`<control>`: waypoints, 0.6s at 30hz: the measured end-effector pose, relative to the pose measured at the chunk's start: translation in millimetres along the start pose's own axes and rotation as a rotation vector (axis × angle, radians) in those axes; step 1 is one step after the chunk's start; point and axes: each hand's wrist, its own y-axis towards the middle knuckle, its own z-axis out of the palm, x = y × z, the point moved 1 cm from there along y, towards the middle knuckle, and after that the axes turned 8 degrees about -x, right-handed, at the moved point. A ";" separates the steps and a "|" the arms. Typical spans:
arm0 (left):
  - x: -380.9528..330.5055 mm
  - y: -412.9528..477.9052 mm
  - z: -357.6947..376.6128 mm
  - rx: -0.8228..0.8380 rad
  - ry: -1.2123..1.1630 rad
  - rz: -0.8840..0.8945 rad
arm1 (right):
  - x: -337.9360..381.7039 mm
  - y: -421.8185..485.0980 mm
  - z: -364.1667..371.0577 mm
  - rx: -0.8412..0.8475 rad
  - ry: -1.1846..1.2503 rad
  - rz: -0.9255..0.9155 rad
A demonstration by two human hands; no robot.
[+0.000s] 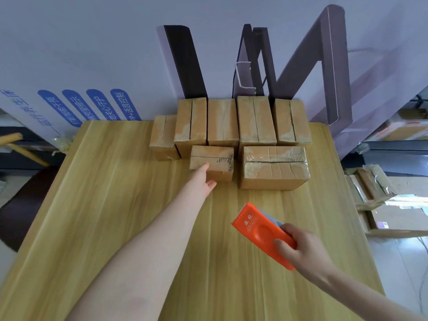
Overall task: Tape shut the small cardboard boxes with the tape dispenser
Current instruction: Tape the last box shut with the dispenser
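Observation:
Several small cardboard boxes stand at the far side of the wooden table (115, 205). Nearest to me is a small box (217, 158) with a dark seam across its top. My left hand (202, 181) reaches out to its front left corner, fingers straight and touching its side. To the right sits a wider box (275, 166) covered in clear tape. My right hand (301, 246) grips the orange tape dispenser (259, 230) just above the table, nearer to me, its toothed edge pointing toward the boxes.
A row of taller boxes (222, 121) lines the table's back edge against a white wall with blue signs. Dark cardboard sheets (185, 63) lean on the wall behind them. More cartons (372, 191) sit on the floor to the right of the table.

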 end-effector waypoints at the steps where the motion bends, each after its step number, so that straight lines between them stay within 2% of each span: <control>1: 3.6 -0.9 -7.3 -0.011 0.082 0.067 | 1.4 2.2 2.9 0.020 -0.086 -0.038; 4: 16.1 -10.1 -42.1 -0.129 0.329 0.410 | 5.4 7.5 16.2 0.086 -0.433 -0.255; 6: 25.5 -20.0 -70.3 -0.144 0.458 0.599 | 7.2 12.1 27.9 0.112 -0.506 -0.380; 11: 40.7 -49.5 -122.4 -0.108 0.649 0.846 | 4.4 26.1 63.1 0.089 -0.616 -0.503; 14: 41.8 -61.5 -140.5 -0.100 0.776 0.938 | 2.2 29.1 82.9 0.064 -0.566 -0.540; 18: 36.1 -72.3 -159.6 -0.076 1.090 1.056 | 13.5 26.5 95.4 0.175 -0.733 -0.504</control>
